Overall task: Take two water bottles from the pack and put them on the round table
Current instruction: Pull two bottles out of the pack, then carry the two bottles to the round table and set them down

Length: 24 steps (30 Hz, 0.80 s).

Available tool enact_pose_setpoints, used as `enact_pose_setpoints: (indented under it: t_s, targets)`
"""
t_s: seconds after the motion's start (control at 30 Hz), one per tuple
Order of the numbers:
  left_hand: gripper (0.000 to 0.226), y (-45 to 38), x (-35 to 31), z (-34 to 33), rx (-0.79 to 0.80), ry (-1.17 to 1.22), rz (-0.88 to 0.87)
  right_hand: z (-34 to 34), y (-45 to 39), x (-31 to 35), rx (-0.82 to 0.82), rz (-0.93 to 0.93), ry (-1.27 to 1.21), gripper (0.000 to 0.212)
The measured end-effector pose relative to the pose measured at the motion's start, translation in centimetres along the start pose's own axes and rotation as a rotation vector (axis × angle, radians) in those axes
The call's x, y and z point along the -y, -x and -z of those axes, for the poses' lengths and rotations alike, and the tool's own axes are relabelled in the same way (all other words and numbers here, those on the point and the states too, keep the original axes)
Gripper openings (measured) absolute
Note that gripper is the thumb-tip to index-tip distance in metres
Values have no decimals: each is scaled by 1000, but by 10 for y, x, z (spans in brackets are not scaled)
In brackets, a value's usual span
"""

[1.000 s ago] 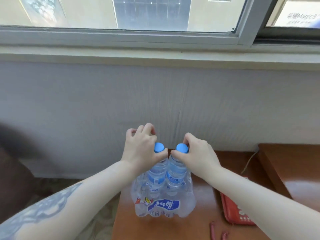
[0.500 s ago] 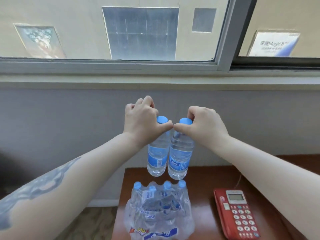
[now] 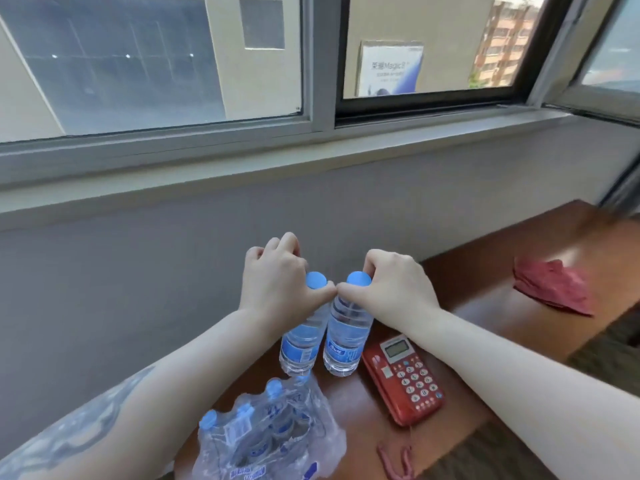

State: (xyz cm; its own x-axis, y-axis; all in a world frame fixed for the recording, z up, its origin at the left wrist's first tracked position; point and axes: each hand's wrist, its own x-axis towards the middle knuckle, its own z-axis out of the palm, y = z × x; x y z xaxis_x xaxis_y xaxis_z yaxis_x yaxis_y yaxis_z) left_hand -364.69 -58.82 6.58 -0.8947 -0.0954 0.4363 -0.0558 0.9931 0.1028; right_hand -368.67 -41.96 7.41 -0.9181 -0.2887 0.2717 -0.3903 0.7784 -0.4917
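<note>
Pack [image 3: 270,441]: the torn plastic pack sits at the near left of the desk [image 3: 485,306], four blue caps showing; it now lies lower and further left in my view than half a second ago.
My left hand [image 3: 277,282]: closed around the neck of the left bottle [image 3: 301,337], thumb tip meeting my other thumb, as before.
Left bottle: hangs clear of the pack, tilted a little, base just above the pack's caps.
Right bottle [image 3: 348,334]: hangs just beside the left one, bodies nearly touching.
My right hand [image 3: 394,289]: fingers curled shut on the right bottle's neck under its blue cap.
Red phone [image 3: 403,377]: on the desk just right of the bottles, closer under them than earlier.
Red cloth [image 3: 550,285]: far right of the desk, newly in view.
</note>
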Motion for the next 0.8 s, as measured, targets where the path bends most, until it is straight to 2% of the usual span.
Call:
enact_pose_setpoints:
  t_s: [0.2,0.43,0.63,0.8]
  targets:
    - [47,0,-87,-25,101,124,-194,44,50,-70,-72,-212,114,43]
    - [55,20,-235,-12,205,198,-384,143,142,-145,-247,-381,164,40]
    - [54,70,-378,11,246,123,-464,243,253,-218,-371,-529,211,38]
    - [58,136,-486,22,290,193,-523,306,349,-272,-404,-588,244,39]
